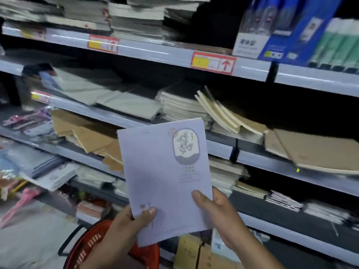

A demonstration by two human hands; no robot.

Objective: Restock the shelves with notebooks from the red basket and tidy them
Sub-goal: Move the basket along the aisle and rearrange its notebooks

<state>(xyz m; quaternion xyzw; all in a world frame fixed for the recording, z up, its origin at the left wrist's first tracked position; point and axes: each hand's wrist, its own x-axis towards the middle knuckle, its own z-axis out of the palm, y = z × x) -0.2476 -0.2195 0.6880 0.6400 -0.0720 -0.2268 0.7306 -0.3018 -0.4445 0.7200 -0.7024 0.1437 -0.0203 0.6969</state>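
Note:
I hold a pale lilac notebook [165, 177] with an oval flower picture upright in front of the shelves. My left hand [134, 222] pinches its lower left corner, thumb on the cover. Gripping the lower right edge is my right hand [217, 212], its thumb also on the cover. Below my hands the red basket [91, 245] with a black handle sits at floor level, partly hidden by my left arm. Behind the notebook, stacks of white and cream notebooks [180, 105] lie on the middle shelf [93, 111].
Brown kraft notebooks [87, 134] fan out untidily on the shelf to the left, and more kraft ones [314, 150] lie at the right. Blue boxed goods [287, 28] stand on the top shelf. Packaged stationery [29, 123] crowds the left. Cardboard boxes [196, 253] sit low.

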